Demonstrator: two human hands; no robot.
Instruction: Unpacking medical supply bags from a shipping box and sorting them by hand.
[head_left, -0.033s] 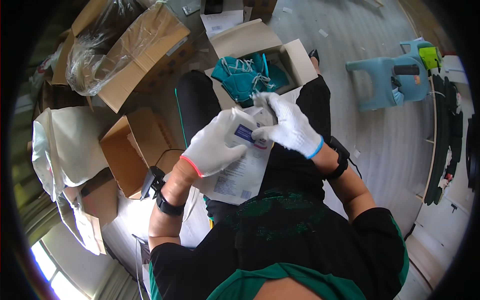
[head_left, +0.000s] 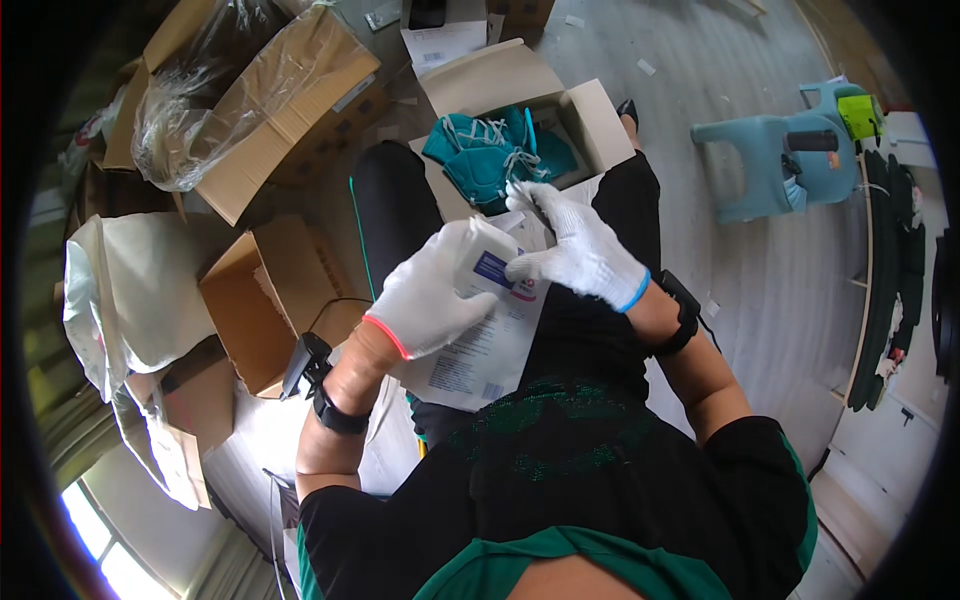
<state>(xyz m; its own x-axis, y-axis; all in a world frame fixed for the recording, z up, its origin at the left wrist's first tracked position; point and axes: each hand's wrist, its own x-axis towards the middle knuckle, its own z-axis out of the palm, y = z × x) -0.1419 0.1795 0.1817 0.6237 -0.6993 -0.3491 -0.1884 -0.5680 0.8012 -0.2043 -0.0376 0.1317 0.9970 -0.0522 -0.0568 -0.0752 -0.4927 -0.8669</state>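
A white printed pouch [head_left: 470, 365] with a dark blue label lies tilted over my lap. My left hand [head_left: 430, 295], in a white knit glove with a red cuff, is closed on its left side, thumb across the front. My right hand [head_left: 585, 250], gloved in white with a blue cuff, is at the pouch's upper right. Its thumb touches the front near the label, while the fingers stand apart above; a dark sliver beside them is unclear. Just beyond, teal face masks [head_left: 480, 165] with pale straps sit in an open cardboard box [head_left: 605, 125].
Large cardboard cartons with clear plastic [head_left: 290, 110] stand at the far left. Nearer is an open brown carton [head_left: 240, 305] beside a white bag [head_left: 130, 290]. A light blue plastic stool [head_left: 745, 150] stands at the right. A dark phone [head_left: 427, 12] lies beyond the mask box.
Both hands and the pouch have shifted very slightly to the right. The right fingers have lifted a little; the masks and box stay as they were.
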